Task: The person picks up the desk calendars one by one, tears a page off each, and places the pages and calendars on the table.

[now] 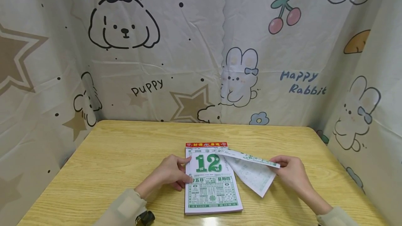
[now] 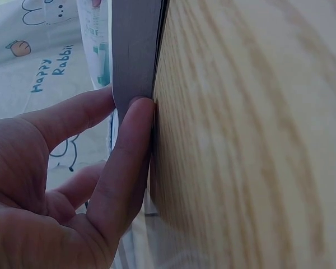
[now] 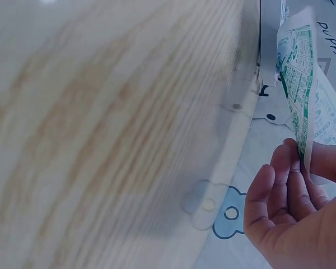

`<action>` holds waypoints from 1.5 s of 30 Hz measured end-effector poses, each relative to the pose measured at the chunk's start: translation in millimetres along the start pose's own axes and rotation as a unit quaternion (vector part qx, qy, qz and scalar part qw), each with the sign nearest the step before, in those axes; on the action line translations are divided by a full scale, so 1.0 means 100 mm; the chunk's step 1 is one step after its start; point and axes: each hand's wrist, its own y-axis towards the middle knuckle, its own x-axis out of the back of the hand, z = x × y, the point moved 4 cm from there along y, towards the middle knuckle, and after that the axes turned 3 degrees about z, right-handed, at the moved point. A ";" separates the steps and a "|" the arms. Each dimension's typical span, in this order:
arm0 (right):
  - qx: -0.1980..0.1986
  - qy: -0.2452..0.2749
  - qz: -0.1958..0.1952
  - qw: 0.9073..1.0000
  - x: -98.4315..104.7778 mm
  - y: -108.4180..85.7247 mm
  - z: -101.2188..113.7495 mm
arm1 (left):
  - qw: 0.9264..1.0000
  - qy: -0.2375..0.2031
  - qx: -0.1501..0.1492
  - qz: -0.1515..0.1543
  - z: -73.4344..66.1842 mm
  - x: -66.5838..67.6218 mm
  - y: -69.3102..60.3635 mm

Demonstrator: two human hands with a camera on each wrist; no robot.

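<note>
A thick tear-off calendar (image 1: 213,191) with a red header strip lies on the table, its top page showing a green 12. My left hand (image 1: 172,174) grips the calendar's left edge; in the left wrist view, fingers (image 2: 126,151) lie against the side of the grey page block (image 2: 135,50). My right hand (image 1: 292,172) pinches a folded, printed sheet (image 1: 254,173) that slants from the calendar's top right. In the right wrist view that sheet (image 3: 299,84) stands between the thumb and fingers of my right hand (image 3: 297,207). Whether the sheet is still attached I cannot tell.
The pale wooden table (image 1: 132,138) has rounded far corners. Behind it and at both sides hangs a cream curtain (image 1: 188,55) printed with a puppy, rabbits, stars and cherries. A dark watch (image 1: 145,218) is at my left sleeve (image 1: 124,206).
</note>
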 end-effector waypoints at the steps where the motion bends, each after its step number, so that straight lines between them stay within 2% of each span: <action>1: 0.000 0.000 0.000 1.000 0.00 0.00 0.00 | 1.000 -0.001 0.000 0.000 0.00 0.00 0.00; 12: -0.013 0.007 0.002 1.000 0.02 -0.01 0.00 | 1.000 -0.001 -0.005 0.004 0.00 0.00 0.01; 33: -0.004 0.013 0.008 1.000 0.09 -0.01 -0.03 | 1.000 0.011 -0.004 -0.010 -0.03 -0.01 -0.02; 45: 0.010 0.001 0.002 1.000 0.13 0.00 -0.03 | 1.000 0.009 0.003 -0.004 -0.02 0.00 0.03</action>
